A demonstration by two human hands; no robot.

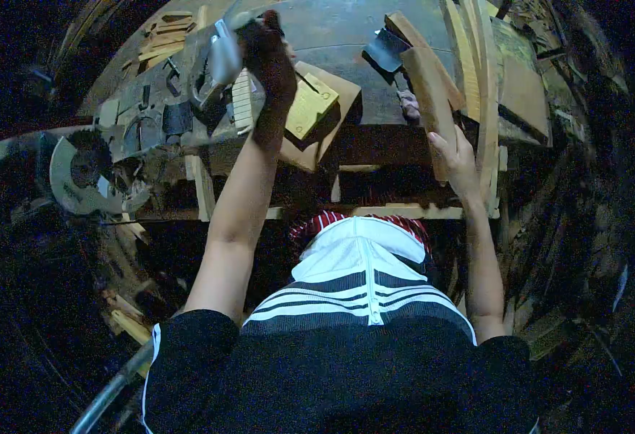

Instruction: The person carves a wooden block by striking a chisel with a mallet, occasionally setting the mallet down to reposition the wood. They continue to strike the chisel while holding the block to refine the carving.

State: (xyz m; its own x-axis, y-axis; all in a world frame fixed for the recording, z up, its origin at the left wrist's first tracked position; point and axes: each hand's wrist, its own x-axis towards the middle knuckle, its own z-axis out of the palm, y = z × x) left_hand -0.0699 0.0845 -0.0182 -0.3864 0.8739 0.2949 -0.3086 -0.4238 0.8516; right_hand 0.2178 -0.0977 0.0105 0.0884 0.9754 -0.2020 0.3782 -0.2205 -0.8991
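Observation:
My right hand (pixel 456 163) grips the near end of a wooden board (pixel 429 94), thumb on its face and fingers along its right side. The board slants away over the workbench (pixel 332 36). My left hand (pixel 265 50) is raised at the far left of the bench, dark in shadow, with its fingers curled. Right beside it is a blurred, whitish, shiny object (pixel 225 54); what the fingers hold is hidden. Below that hand, a yellow block with pencil-like marks (pixel 310 107) lies on a larger flat piece of wood (pixel 301 155).
Long wooden strips (pixel 485 87) and a wide plank (pixel 523 94) lie at the right. A dark blue-grey flat piece (pixel 386 52) sits near the board. Further left are wood offcuts (pixel 167 36), dark metal tools (pixel 173 78) and a round-guarded machine (pixel 68 177).

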